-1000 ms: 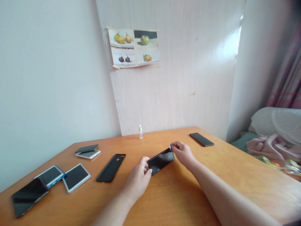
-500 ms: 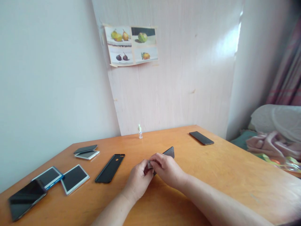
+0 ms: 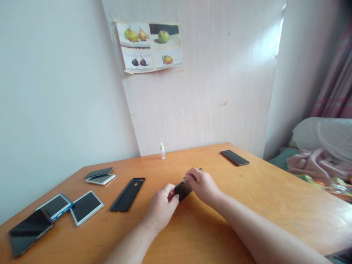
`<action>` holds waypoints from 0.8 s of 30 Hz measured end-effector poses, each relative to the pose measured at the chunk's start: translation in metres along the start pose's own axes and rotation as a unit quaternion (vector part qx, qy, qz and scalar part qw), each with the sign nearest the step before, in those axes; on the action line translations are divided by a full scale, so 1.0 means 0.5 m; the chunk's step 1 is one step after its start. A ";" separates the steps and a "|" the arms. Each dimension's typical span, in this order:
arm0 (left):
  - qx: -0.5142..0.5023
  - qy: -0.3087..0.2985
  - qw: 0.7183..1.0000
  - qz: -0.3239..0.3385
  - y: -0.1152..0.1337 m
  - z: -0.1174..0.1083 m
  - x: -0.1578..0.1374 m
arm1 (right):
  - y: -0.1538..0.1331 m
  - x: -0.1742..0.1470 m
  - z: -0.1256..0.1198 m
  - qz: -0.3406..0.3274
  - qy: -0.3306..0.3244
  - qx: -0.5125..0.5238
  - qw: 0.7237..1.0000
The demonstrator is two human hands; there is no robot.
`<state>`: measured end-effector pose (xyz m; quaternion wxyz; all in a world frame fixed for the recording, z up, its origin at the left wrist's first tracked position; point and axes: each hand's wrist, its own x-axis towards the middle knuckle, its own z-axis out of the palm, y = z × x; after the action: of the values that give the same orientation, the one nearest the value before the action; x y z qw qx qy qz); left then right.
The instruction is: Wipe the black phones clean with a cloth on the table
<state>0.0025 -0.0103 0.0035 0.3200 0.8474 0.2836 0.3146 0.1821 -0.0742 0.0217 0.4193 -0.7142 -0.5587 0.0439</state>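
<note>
Gripped at the near end by thumb and curled fingers of the left hand [image 3: 161, 208]: a dark phone [image 3: 182, 190], extending to the right of that hand, tilted over the table [image 3: 275, 205]. Pinched above the screen, in bent fingers of the right hand [image 3: 204, 187]: a pale piece [image 3: 184, 179], mostly hidden.

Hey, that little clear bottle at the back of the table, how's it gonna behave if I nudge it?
The little bottle would probably tip rather easily, since it stands upright and is narrow for its height. Once down, it may roll, as its body looks rounded and the table looks smooth. It's likely light, being so small.
</note>
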 end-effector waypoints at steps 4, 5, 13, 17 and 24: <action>0.018 0.001 1.000 0.009 -0.004 -0.003 -0.001 | -0.046 -0.028 0.024 -0.111 -0.064 0.018 0.992; 0.016 0.001 1.000 0.008 -0.004 -0.003 -0.001 | -0.042 -0.024 0.019 -0.094 -0.057 0.005 0.994; -0.016 -0.007 1.000 0.003 0.004 0.000 -0.002 | 0.065 0.052 -0.055 0.082 0.045 -0.061 0.994; -0.005 0.000 1.000 0.007 -0.002 0.002 -0.001 | 0.011 0.011 -0.017 0.027 0.004 -0.041 0.999; 0.007 0.003 1.000 0.013 -0.007 0.002 -0.003 | -0.042 -0.019 0.005 -0.059 -0.049 -0.059 0.995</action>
<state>0.0012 -0.0095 -0.0004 0.3093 0.8522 0.2753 0.3199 0.1615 -0.0802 0.0298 0.3505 -0.7007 -0.6210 0.0209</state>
